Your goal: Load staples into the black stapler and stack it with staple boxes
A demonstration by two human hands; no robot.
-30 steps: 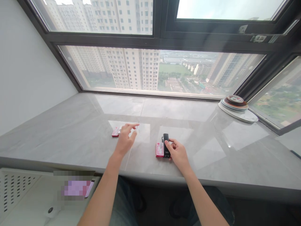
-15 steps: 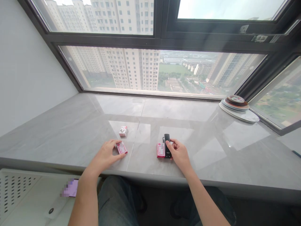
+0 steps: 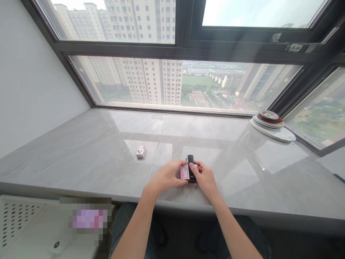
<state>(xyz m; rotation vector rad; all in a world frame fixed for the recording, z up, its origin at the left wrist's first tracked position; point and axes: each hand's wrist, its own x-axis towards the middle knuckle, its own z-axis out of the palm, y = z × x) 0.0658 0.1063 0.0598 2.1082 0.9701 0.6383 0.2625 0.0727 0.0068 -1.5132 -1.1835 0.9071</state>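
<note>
My left hand point(image 3: 167, 176) grips a small pink-and-white box point(image 3: 184, 172) between thumb and fingers, at the left side of a black stapler point(image 3: 191, 168). The second pink-and-white box, which lay against the stapler a moment ago, cannot be made out separately; it seems hidden under the held one. My right hand point(image 3: 207, 180) is closed on the stapler from the right, its thumb on the top. Farther left and back on the grey marble-look ledge point(image 3: 107, 169) sits a small white box point(image 3: 140, 151) with red and dark print.
Stacked round plates or coasters point(image 3: 271, 124) stand at the back right by the window frame. Below the ledge's front edge at left is a white perforated surface point(image 3: 35, 230) with a blurred purple item point(image 3: 87, 218). A dark thin object point(image 3: 339, 178) lies at the far right.
My left hand has carried its pink-and-white box rightward from near the white box to the stapler's left side. My right hand has stayed on the stapler. The view has tilted slightly.
</note>
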